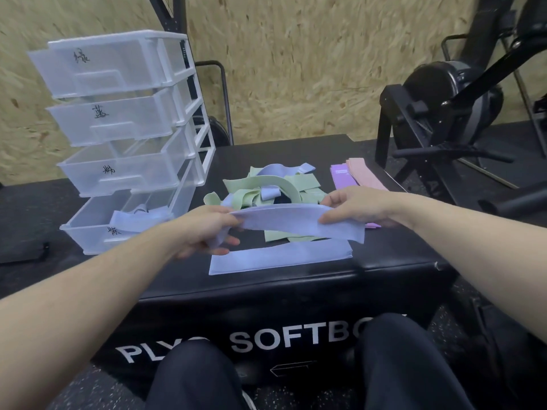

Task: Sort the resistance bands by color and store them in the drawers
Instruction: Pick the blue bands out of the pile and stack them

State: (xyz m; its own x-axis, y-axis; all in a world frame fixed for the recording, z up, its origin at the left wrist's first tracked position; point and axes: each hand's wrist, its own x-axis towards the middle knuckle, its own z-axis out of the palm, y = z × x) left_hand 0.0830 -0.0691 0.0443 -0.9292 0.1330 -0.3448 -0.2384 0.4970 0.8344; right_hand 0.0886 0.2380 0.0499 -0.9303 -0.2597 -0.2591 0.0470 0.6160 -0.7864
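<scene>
I see bare black box point(384, 261) top only along the near edge and right of the flat stack point(281, 257). My left hand point(207, 229) and right hand point(355, 205) each pinch an end of a blue band point(296, 221), held just above that stack. The drawers point(124, 137) stand left, all pulled out; the pile point(266, 187) lies behind.

Held band: lavender band point(296, 221) pinched by left hand point(207, 229) and right hand point(358, 205)
Below: flat lavender band point(281, 258) on black plyo box point(266, 294)
Bottom drawer point(88, 232): pulled out
</scene>
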